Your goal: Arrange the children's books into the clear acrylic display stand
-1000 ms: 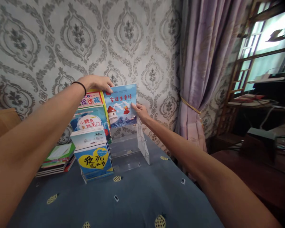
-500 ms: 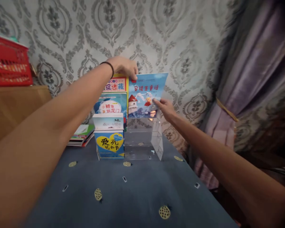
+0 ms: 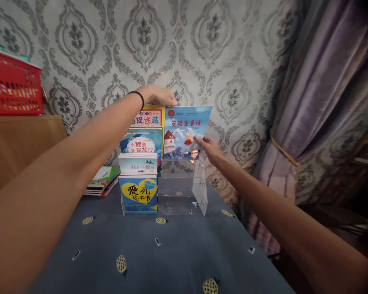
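Note:
A blue picture book (image 3: 184, 122) with a red-roofed tower on its cover stands upright at the top right tier of a clear acrylic book rack (image 3: 200, 183). My right hand (image 3: 212, 148) pinches its right edge, thumb on the cover and fingers behind. At the book's top left corner, my left hand (image 3: 162, 96) is closed on the upper edge; its fingertips are partly hidden. Left of it, the rack bears a yellow-edged book (image 3: 151, 118), a teal book (image 3: 141, 143), a white book (image 3: 138, 162) and a blue book with a yellow heart (image 3: 139, 194).
A stack of books (image 3: 102, 181) lies left of the rack on the blue tablecloth (image 3: 165, 265). Further left, a red basket (image 3: 14, 85) rests on a wooden cabinet (image 3: 24, 143). Patterned wall stands behind; a tied purple curtain (image 3: 297, 134) hangs at the right.
The blue picture book has straightened from a slight tilt and sits lower against the rack. Both hands have moved down with it. The view has shifted slightly.

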Demonstrator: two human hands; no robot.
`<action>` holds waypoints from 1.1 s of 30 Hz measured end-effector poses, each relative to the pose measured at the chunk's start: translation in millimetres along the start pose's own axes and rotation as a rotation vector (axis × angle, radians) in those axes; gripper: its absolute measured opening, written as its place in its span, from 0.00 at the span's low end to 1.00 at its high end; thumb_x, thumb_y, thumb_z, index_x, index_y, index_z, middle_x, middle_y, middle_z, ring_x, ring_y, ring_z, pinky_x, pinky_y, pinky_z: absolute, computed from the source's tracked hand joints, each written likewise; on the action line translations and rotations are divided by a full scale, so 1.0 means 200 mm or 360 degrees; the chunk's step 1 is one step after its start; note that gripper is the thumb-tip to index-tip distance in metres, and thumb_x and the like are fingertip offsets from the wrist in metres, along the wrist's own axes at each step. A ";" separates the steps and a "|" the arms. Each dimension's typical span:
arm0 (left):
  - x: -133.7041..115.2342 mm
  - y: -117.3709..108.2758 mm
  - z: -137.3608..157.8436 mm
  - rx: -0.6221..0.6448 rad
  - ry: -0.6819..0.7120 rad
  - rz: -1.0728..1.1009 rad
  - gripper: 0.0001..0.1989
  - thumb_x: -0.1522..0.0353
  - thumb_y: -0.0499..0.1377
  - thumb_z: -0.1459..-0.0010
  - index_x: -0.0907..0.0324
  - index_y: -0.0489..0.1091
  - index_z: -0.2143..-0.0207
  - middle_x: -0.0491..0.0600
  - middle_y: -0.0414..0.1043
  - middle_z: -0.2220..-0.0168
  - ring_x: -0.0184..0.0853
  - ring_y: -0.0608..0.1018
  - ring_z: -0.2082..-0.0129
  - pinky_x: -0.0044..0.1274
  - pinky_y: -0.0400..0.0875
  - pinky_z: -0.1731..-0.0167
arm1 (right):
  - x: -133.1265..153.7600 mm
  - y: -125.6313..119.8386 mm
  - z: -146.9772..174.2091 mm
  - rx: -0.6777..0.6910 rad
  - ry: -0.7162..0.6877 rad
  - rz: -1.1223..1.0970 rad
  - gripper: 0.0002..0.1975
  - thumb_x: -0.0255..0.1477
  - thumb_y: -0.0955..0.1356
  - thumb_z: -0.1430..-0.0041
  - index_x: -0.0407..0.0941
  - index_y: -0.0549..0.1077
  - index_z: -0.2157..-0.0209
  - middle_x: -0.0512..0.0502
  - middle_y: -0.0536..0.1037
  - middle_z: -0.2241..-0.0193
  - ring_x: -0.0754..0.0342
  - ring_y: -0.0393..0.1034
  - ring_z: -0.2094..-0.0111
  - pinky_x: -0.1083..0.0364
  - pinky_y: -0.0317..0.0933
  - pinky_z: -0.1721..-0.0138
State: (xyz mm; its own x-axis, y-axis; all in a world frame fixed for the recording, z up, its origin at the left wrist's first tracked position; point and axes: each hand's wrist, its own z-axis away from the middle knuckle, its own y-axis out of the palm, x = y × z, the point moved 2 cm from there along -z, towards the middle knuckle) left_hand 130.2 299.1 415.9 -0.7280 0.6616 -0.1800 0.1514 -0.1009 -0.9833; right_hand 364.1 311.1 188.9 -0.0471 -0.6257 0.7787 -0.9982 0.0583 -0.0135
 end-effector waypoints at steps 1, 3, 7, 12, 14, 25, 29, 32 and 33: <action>-0.01 0.00 0.00 -0.0098 -0.0064 -0.0068 0.12 0.59 0.62 0.47 0.58 0.76 0.66 0.46 0.60 0.80 0.36 0.65 0.72 0.29 0.56 0.69 | 0.00 0.00 0.00 0.0001 0.0000 -0.0004 0.26 0.53 0.76 0.56 0.46 0.81 0.64 0.45 0.85 0.63 0.42 0.78 0.59 0.46 0.71 0.54; -0.04 0.01 0.02 -0.0258 -0.0178 -0.0190 0.14 0.59 0.61 0.48 0.59 0.76 0.64 0.47 0.63 0.78 0.36 0.66 0.72 0.29 0.56 0.69 | 0.01 0.00 0.01 0.0003 0.0005 -0.0026 0.26 0.53 0.76 0.57 0.46 0.81 0.65 0.45 0.85 0.64 0.43 0.78 0.60 0.46 0.71 0.55; -0.12 0.03 0.06 -0.0242 -0.0230 -0.0212 0.19 0.60 0.61 0.50 0.60 0.79 0.58 0.50 0.70 0.73 0.39 0.70 0.68 0.29 0.58 0.68 | 0.01 0.01 0.00 -0.0014 0.0017 -0.0112 0.27 0.53 0.76 0.60 0.47 0.79 0.66 0.45 0.84 0.65 0.43 0.78 0.62 0.46 0.71 0.57; -0.15 0.03 0.08 -0.0288 -0.0256 -0.0208 0.20 0.62 0.62 0.54 0.60 0.80 0.59 0.51 0.73 0.70 0.41 0.72 0.67 0.29 0.59 0.68 | 0.05 0.00 -0.03 -0.0174 -0.0013 -0.0139 0.29 0.52 0.76 0.60 0.50 0.73 0.60 0.47 0.83 0.66 0.44 0.77 0.62 0.47 0.71 0.60; -0.14 0.04 0.07 -0.0329 -0.0266 -0.0162 0.19 0.64 0.62 0.55 0.61 0.81 0.60 0.51 0.72 0.72 0.39 0.71 0.69 0.29 0.59 0.69 | 0.08 -0.01 -0.05 -0.0257 -0.0060 -0.0149 0.29 0.51 0.76 0.59 0.51 0.69 0.59 0.49 0.82 0.67 0.45 0.77 0.61 0.48 0.70 0.60; -0.14 0.04 0.03 -0.0252 -0.0240 0.0020 0.21 0.57 0.68 0.61 0.58 0.80 0.64 0.50 0.70 0.77 0.37 0.67 0.72 0.29 0.56 0.70 | 0.18 0.03 -0.11 -0.0249 -0.0161 -0.0366 0.27 0.46 0.76 0.59 0.52 0.63 0.62 0.52 0.81 0.67 0.48 0.76 0.64 0.51 0.68 0.66; -0.15 0.03 0.01 -0.0224 -0.0264 -0.0027 0.22 0.54 0.68 0.60 0.56 0.80 0.63 0.50 0.71 0.77 0.38 0.68 0.71 0.29 0.56 0.70 | 0.16 0.01 -0.13 -0.0256 -0.0089 -0.0394 0.26 0.47 0.77 0.62 0.51 0.64 0.66 0.52 0.80 0.67 0.49 0.76 0.65 0.54 0.66 0.70; -0.13 0.02 -0.01 -0.0156 -0.0251 -0.0021 0.22 0.52 0.67 0.59 0.54 0.80 0.63 0.50 0.70 0.77 0.38 0.69 0.71 0.29 0.56 0.70 | 0.16 0.01 -0.13 -0.0243 -0.0109 -0.0377 0.26 0.46 0.77 0.61 0.51 0.64 0.66 0.51 0.80 0.67 0.49 0.76 0.65 0.54 0.66 0.69; -0.13 0.01 -0.02 -0.0138 -0.0238 0.0001 0.23 0.51 0.68 0.59 0.53 0.80 0.63 0.50 0.70 0.77 0.38 0.70 0.71 0.29 0.56 0.70 | 0.16 0.01 -0.13 -0.0237 -0.0133 -0.0365 0.26 0.46 0.77 0.60 0.52 0.64 0.65 0.51 0.81 0.67 0.48 0.76 0.64 0.53 0.66 0.68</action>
State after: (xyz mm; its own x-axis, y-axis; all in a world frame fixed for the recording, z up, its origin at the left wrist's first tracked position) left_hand 152.3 285.3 417.7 -0.8181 0.5431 -0.1891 0.2043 -0.0329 -0.9784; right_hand 362.5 311.1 230.6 0.1701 -0.6973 0.6963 -0.9671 0.0175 0.2538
